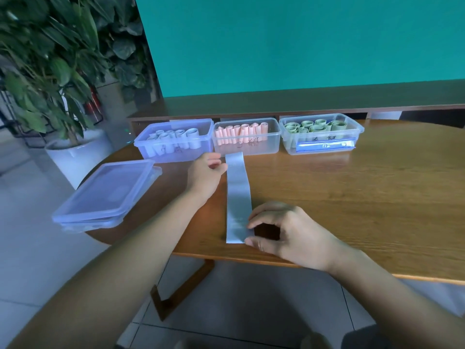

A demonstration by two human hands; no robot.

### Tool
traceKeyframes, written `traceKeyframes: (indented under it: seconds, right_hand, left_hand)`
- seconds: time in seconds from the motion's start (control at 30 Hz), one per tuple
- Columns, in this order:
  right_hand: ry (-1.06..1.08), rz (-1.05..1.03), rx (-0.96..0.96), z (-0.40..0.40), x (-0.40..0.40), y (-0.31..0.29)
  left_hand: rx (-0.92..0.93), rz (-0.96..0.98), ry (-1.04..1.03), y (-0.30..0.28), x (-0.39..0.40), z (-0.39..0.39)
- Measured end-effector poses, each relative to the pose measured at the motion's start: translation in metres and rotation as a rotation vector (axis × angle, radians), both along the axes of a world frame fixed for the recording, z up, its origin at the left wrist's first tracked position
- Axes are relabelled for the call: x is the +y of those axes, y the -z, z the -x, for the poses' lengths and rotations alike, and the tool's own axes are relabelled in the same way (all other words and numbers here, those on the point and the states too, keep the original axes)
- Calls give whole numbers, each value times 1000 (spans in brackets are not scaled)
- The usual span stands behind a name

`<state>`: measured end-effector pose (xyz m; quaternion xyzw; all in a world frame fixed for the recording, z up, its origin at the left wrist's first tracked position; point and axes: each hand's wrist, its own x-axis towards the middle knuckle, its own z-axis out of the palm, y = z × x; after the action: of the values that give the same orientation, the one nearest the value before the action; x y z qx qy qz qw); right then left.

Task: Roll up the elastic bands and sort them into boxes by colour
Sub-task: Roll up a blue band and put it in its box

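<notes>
Band (237, 195), pale blue, lies flat on desk (364, 197); left hand (205, 172) and right hand (284, 233) pinch its ends; three open boxes behind

Left hand (205, 172): reaching forward on an extended bare forearm, fingers curling, fingertips pinching at the far end. Right hand (284, 230): lying nearer the body, palm down, thumb and forefinger bending inward and pinching at the near end.
</notes>
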<state>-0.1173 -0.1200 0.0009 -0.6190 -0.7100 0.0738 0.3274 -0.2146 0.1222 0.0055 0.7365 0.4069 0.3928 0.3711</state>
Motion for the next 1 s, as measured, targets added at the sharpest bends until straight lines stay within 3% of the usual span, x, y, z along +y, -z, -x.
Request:
traceKeyframes:
  seconds: [0.17, 0.37, 0.8, 1.0]
  right_hand:
    - [-27, -8, 34, 3, -3, -2]
    - [-25, 26, 104, 7, -5, -2]
    - [15, 21, 105, 12, -3, 0]
    - [78, 116, 172, 10, -4, -4]
  left_hand:
    - [-35, 0, 255, -7, -67, 51]
    - [128, -38, 456, -12, -123, 107]
    - [335, -421, 414, 2, -120, 116]
    - [356, -377, 419, 2, -125, 115]
